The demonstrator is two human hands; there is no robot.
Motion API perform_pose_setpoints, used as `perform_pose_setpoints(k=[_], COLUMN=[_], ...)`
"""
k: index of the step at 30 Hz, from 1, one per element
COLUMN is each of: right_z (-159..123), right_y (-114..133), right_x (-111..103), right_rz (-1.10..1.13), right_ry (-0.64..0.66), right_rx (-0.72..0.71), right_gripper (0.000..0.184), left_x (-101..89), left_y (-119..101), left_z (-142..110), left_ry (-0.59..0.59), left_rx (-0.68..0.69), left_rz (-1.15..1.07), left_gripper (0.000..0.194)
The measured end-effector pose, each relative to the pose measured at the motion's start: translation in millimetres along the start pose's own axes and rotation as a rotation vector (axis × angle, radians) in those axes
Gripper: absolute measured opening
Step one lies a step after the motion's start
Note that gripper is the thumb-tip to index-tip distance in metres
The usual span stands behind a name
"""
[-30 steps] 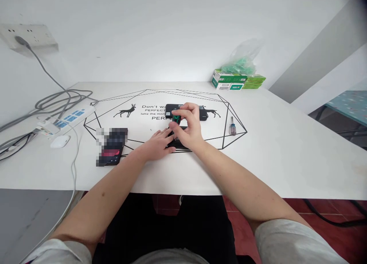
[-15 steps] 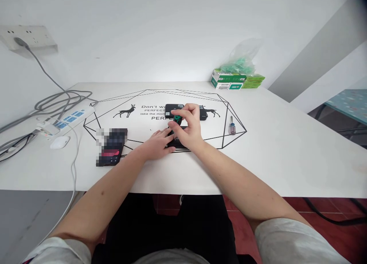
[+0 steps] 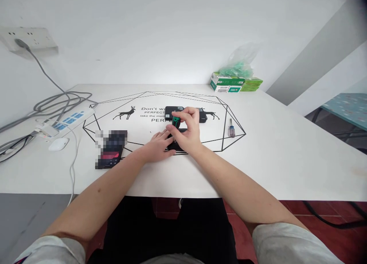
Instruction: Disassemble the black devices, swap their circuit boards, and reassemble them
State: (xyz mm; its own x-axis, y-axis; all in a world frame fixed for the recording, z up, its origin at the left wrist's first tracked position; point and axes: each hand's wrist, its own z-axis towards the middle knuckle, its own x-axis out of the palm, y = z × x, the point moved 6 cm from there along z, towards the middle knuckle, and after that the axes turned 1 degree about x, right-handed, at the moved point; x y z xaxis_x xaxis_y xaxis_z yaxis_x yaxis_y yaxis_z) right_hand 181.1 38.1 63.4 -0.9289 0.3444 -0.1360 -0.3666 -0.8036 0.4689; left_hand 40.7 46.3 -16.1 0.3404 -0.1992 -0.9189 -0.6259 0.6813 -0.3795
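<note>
In the fingertips of my right hand (image 3: 189, 130) is a screwdriver with a green and black handle (image 3: 175, 121). It stands nearly upright, its lower end over a flat black device (image 3: 180, 146) on the white table (image 3: 160, 176). My left hand (image 3: 158, 146) lies stretched out against the device's left side, thumb along its near edge and fingertips close to the screwdriver's shaft. Much of the device is hidden under both hands. Just behind it rest a black box-like unit with labels (image 3: 170, 111) and a second black unit (image 3: 203, 115), partly covered by my right hand.
A small screwdriver (image 3: 231, 128) lies to the right. At the left are a phone (image 3: 110, 155), a white earbud case (image 3: 59, 144), a power strip (image 3: 71, 120) and coiled grey cables (image 3: 57, 103). Green boxes (image 3: 228, 82) topped by a plastic bag (image 3: 239, 67) stand at the back.
The screwdriver's handle has turned slightly and leans a little more to the left in my right hand. My left hand keeps its place by the device. The whole view has shifted slightly.
</note>
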Motion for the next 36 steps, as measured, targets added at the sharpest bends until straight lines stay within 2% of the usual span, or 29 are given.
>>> perform_pose_setpoints(k=[3,7,11,16,19,23,27,31,36], right_z=[0.3,-2.1,-5.0,-1.1,-0.3,-3.9,-6.2,-2.2,-1.0], right_y=[1.1,0.9,-1.1,1.9,-0.6,-2.5,-1.9,-0.4,-5.1], right_x=[1.7,3.4,4.0,-1.1,0.6,1.9,3.6,1.0,2.9], right_rz=[0.006,0.118,0.223,0.107,0.084,0.173,0.274,0.179,0.065], right_ry=[-0.014,0.016,0.062,-0.01,-0.001,0.006,0.071,0.061,0.038], right_rx=[0.016,0.027,0.07,0.093,0.151,0.2,0.23,0.17,0.156], right_gripper=[0.025,0.036,0.035,0.02,0.027,0.039,0.032,0.024,0.037], left_x=[2.6,4.7,8.3,5.3,4.3,5.2,6.3,5.1,1.1], left_y=[-0.2,-0.2,-0.1,-4.1,-3.8,-1.8,-0.5,-1.8,-4.2], left_z=[-0.2,0.9,1.8,1.8,2.1,2.4,1.9,1.6,0.9], left_ry=[0.036,0.023,0.04,0.016,0.016,0.032,0.051,0.039,0.039], left_rx=[0.006,-0.002,-0.043,-0.014,0.012,0.0,-0.035,-0.015,-0.006], left_rz=[0.006,0.011,0.018,0.001,-0.014,-0.017,0.004,-0.002,-0.013], left_gripper=[0.067,0.063,0.067,0.065,0.068,0.066,0.065,0.066,0.069])
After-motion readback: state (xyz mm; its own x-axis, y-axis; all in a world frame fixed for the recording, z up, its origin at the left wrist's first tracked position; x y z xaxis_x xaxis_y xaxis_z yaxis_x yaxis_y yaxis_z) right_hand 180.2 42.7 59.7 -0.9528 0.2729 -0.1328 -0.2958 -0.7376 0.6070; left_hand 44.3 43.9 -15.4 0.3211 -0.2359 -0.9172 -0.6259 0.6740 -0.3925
